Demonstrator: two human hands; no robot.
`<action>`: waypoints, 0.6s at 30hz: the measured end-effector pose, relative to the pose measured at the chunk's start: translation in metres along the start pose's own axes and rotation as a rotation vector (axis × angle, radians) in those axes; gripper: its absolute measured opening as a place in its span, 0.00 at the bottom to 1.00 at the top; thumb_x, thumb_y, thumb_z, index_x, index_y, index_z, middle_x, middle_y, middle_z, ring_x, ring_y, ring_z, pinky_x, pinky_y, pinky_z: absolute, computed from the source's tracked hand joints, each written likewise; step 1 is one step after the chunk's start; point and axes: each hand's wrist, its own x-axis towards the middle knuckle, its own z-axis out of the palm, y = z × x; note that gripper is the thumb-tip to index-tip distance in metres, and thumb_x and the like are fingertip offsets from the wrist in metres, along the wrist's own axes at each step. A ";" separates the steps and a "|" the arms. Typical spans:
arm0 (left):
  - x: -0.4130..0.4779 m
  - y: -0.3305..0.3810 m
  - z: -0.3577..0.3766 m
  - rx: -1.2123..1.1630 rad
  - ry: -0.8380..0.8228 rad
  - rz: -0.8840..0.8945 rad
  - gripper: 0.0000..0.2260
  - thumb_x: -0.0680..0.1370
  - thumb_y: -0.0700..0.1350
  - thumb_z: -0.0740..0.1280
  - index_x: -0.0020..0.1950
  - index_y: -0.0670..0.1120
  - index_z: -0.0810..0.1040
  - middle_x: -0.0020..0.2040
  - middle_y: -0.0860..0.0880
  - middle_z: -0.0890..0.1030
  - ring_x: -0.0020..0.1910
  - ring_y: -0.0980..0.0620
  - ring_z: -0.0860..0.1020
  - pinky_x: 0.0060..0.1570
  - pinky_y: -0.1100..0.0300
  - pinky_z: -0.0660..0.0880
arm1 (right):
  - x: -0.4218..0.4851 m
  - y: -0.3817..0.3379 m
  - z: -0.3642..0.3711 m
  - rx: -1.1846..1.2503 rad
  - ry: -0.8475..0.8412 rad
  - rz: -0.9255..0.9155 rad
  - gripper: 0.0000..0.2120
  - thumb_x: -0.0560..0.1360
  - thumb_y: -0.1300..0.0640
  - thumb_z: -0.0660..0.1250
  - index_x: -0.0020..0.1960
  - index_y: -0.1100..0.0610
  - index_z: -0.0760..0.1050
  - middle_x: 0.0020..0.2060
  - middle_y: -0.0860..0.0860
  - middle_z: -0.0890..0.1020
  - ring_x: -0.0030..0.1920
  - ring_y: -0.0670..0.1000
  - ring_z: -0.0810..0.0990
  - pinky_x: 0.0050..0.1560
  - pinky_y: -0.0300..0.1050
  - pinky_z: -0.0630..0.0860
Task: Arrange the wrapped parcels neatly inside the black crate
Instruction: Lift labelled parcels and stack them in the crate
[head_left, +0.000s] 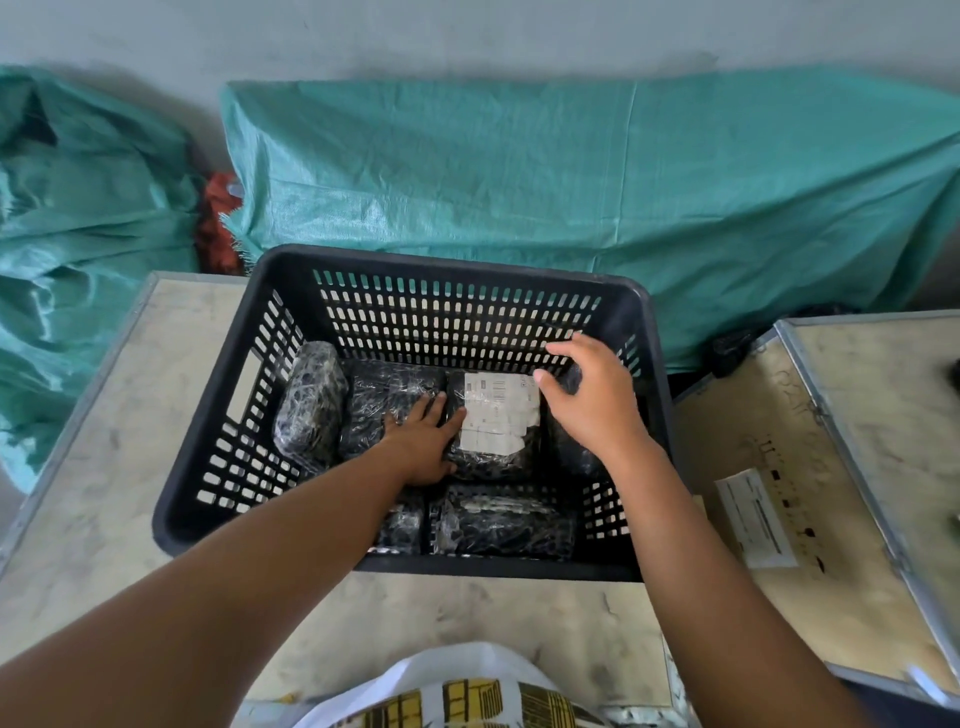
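While the left hand lay flat, fingers spread, on the labelled parcel in the black crate, the right hand hovered w/ fingers loosely spread, holding nothing. Risk, prob.: a hard shove could tip the upright parcel by the left wall.

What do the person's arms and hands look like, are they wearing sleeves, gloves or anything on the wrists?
Both arms are bare from the frame edge down to the fingers: no sleeves show. The left hand and right hand have no gloves, and no rings, watch or bracelet are visible. Fingernails look short and unpainted.
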 end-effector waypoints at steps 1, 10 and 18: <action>-0.001 -0.001 0.001 0.006 -0.007 0.000 0.41 0.81 0.58 0.65 0.83 0.57 0.38 0.82 0.46 0.33 0.81 0.41 0.36 0.71 0.24 0.45 | -0.006 0.004 -0.002 -0.092 -0.019 0.040 0.23 0.78 0.47 0.72 0.71 0.49 0.75 0.77 0.58 0.67 0.78 0.60 0.61 0.75 0.61 0.62; 0.003 -0.010 0.000 0.014 -0.016 -0.033 0.42 0.81 0.59 0.64 0.82 0.57 0.36 0.82 0.45 0.32 0.81 0.40 0.35 0.71 0.24 0.45 | -0.013 0.020 0.010 -0.234 -0.162 0.036 0.48 0.71 0.48 0.79 0.82 0.56 0.57 0.76 0.57 0.67 0.75 0.59 0.66 0.76 0.54 0.62; -0.001 -0.011 -0.004 -0.023 -0.019 0.018 0.37 0.83 0.56 0.62 0.83 0.60 0.40 0.82 0.44 0.34 0.81 0.38 0.35 0.71 0.24 0.46 | -0.008 0.021 0.030 0.130 -0.323 0.153 0.39 0.70 0.54 0.80 0.76 0.44 0.66 0.61 0.51 0.80 0.56 0.49 0.80 0.59 0.43 0.77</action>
